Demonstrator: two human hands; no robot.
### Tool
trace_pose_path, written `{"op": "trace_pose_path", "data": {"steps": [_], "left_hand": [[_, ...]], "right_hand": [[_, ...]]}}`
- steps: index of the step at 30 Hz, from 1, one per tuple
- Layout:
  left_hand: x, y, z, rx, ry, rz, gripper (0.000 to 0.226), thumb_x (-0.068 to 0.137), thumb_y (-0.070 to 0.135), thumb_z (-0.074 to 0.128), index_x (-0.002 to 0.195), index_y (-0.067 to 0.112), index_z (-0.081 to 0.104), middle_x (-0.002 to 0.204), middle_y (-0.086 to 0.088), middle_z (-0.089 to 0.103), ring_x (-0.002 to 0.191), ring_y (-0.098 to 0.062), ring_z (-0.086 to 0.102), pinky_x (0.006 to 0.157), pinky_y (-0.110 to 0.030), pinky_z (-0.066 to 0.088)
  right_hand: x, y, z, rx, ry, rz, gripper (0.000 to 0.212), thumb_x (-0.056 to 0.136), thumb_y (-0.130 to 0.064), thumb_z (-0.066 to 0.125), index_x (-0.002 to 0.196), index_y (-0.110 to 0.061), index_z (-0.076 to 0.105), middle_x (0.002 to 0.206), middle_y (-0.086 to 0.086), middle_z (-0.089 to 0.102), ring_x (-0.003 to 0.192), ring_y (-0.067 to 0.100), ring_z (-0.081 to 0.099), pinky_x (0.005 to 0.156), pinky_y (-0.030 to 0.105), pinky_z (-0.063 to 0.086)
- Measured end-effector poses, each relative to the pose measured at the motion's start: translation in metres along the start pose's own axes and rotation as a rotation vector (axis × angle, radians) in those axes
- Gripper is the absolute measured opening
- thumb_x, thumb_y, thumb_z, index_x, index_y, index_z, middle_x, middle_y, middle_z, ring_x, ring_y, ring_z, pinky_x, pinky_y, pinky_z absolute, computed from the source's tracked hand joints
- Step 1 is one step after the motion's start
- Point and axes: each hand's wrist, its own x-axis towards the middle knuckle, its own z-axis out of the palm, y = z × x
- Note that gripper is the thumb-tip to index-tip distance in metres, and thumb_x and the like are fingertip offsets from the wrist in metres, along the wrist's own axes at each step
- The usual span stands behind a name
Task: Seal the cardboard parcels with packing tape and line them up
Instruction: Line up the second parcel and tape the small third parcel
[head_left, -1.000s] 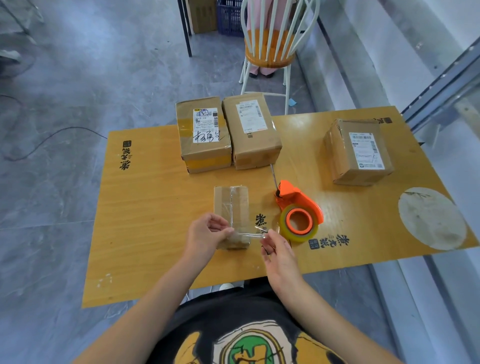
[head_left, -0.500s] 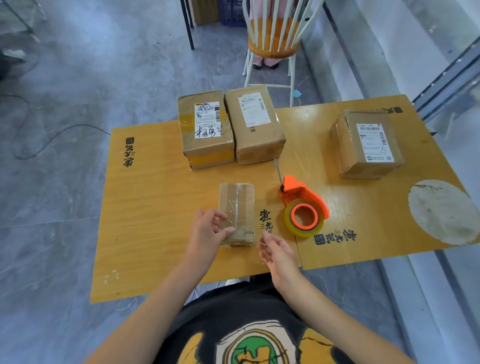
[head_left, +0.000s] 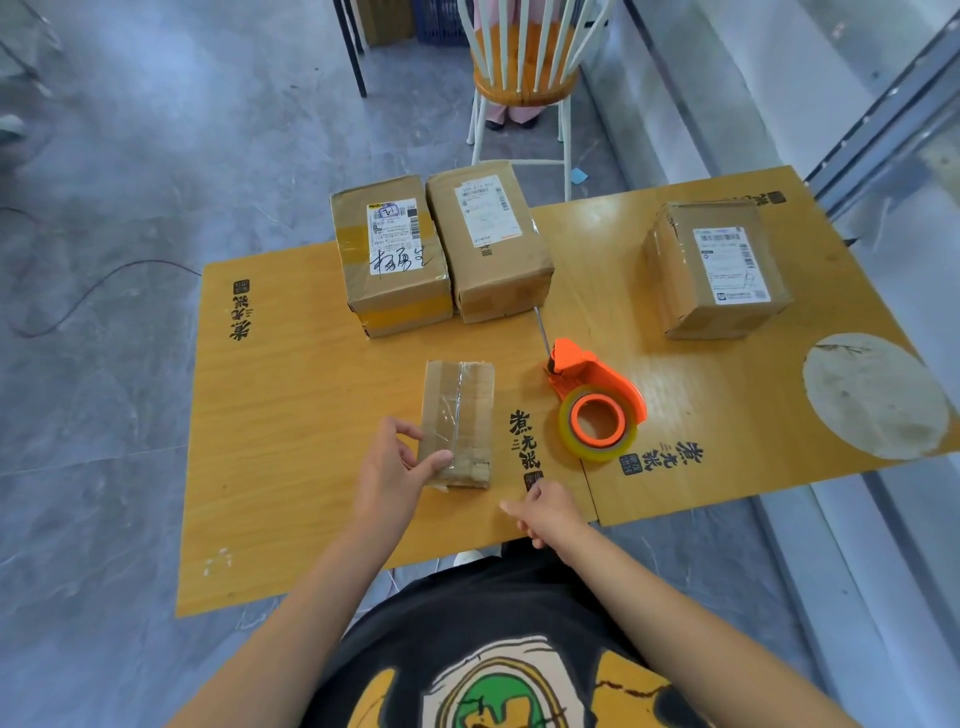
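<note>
While left hand (head_left: 387, 475) grips parcel (head_left: 457, 415) by its near end, thumb on top, right hand (head_left: 545, 512) sits loosely curled, empty, right of that grip; dispenser (head_left: 597, 400) beyond it.

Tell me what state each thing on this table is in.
small parcel: lying flat, clear tape along its top.
left hand: grips the small parcel's near corner.
right hand: loosely curled, holding nothing.
tape dispenser: lying on its side, untouched.
handwritten parcel: closed, label up, beside middle parcel.
middle parcel: closed, label up.
right parcel: closed, label up, standing apart.
</note>
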Motion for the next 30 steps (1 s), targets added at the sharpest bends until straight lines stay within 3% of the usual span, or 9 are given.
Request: {"op": "trace_pose_path", "data": {"steps": [3,6,8,12,17,22,26,30], "left_hand": [[0.003,-0.003,0.001,-0.085,-0.036,-0.076,0.042,0.082,0.036,0.078,0.107,0.018,0.051,0.086,0.000,0.051,0.074,-0.014,0.049,0.062,-0.027,0.040],[0.006,-0.006,0.004,-0.116,-0.053,-0.092,0.032,0.088,0.037,0.071,0.105,0.017,0.053,0.089,0.000,0.054,0.078,-0.016,0.052,0.064,-0.026,0.042],[0.006,-0.004,0.006,-0.174,-0.033,-0.078,0.025,0.093,0.033,0.066,0.105,0.016,0.055,0.092,0.001,0.057,0.088,-0.018,0.055,0.069,-0.024,0.044],[0.005,0.002,0.014,-0.207,-0.110,-0.066,0.035,0.097,0.033,0.061,0.125,0.014,0.053,0.114,0.004,0.060,0.110,-0.014,0.057,0.086,-0.026,0.043],[-0.001,0.001,0.023,-0.189,-0.202,-0.086,0.034,0.106,0.034,0.039,0.127,0.007,0.045,0.100,0.008,0.056,0.106,-0.020,0.056,0.080,-0.028,0.037],[-0.003,0.000,0.022,-0.117,-0.206,-0.077,0.038,0.106,0.039,0.031,0.126,0.009,0.042,0.101,0.002,0.056,0.100,-0.023,0.056,0.077,-0.031,0.037],[-0.004,0.000,0.024,-0.077,-0.178,-0.054,0.030,0.106,0.038,0.032,0.117,0.012,0.042,0.091,0.005,0.054,0.079,-0.012,0.052,0.061,-0.023,0.036],[0.000,0.001,0.022,-0.089,-0.205,-0.060,0.036,0.106,0.038,0.035,0.126,0.009,0.044,0.098,0.004,0.057,0.089,-0.017,0.054,0.062,-0.019,0.037]], "right_hand": [[0.000,-0.003,-0.004,-0.051,0.054,-0.157,0.025,0.095,-0.018,0.061,0.079,-0.016,0.041,0.071,0.003,0.051,0.054,0.013,0.041,0.051,0.025,0.035],[-0.019,-0.019,-0.007,-0.018,0.066,-0.402,0.032,0.102,-0.040,0.046,0.082,-0.015,0.044,0.071,0.000,0.042,0.061,0.014,0.040,0.060,0.030,0.034],[-0.032,-0.029,-0.006,-0.168,-0.019,-0.481,0.042,0.101,-0.054,0.037,0.082,-0.017,0.044,0.070,-0.001,0.042,0.063,0.014,0.041,0.061,0.031,0.033],[-0.033,-0.043,0.005,-0.649,0.074,-0.468,0.048,0.097,-0.065,0.033,0.081,-0.021,0.045,0.073,-0.004,0.052,0.065,0.016,0.050,0.054,0.031,0.033],[-0.030,-0.054,0.020,-0.808,0.140,-0.386,0.067,0.094,-0.074,0.023,0.072,-0.016,0.049,0.070,0.001,0.055,0.064,0.021,0.053,0.054,0.032,0.037],[-0.021,-0.044,0.024,-0.717,0.124,-0.413,0.076,0.094,-0.072,0.015,0.077,-0.011,0.058,0.073,0.006,0.059,0.067,0.026,0.055,0.057,0.034,0.039],[-0.018,-0.035,0.022,-0.592,0.113,-0.524,0.070,0.101,-0.059,0.013,0.070,-0.011,0.053,0.065,0.004,0.053,0.064,0.025,0.050,0.058,0.035,0.035],[-0.014,-0.025,0.019,-0.342,0.068,-0.552,0.060,0.105,-0.049,0.024,0.102,-0.012,0.070,0.094,0.013,0.070,0.093,0.029,0.062,0.083,0.038,0.048]]}}
